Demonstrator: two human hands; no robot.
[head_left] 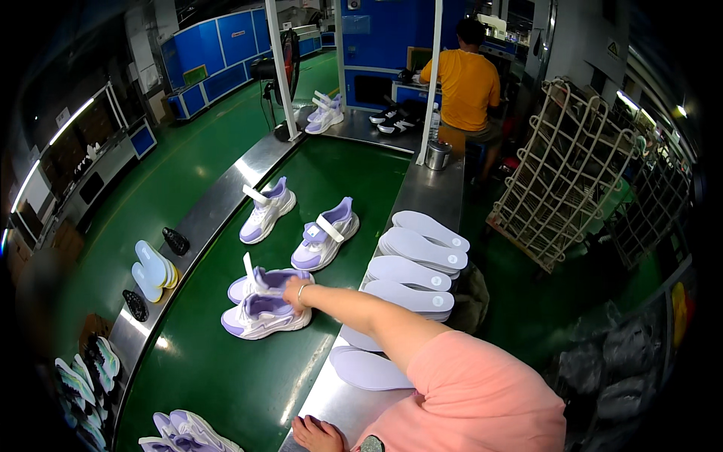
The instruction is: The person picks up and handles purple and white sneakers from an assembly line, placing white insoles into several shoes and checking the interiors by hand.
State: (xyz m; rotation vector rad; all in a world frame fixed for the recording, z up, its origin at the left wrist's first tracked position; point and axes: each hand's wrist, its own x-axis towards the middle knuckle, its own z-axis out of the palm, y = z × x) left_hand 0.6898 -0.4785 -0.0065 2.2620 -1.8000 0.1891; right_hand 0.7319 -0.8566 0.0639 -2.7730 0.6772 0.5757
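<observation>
Steel ledge (325, 395): left hand (317, 435) rests on it, fingers loosely spread, nothing seen in its grasp.
Near end: lilac-and-white sneakers (202, 431), cut off by the lower rim of view, on the green surface (226, 377).
Insoles (410, 300): pale lilac, in piles along the ledge, partly hidden by the right forearm (354, 307).
Right hand (295, 292): at the heel end of a side-by-side shoe pair (260, 324) on the green; fingers partly hidden, cannot tell whether gripping or only touching.
Beyond: two strapped shoes (325, 241), slightly apart, toes to the near left.
Far end: another lilac-and-white pair (325, 118), black shoes (399, 123).
Background: seated person (463, 89) in orange, back turned.
</observation>
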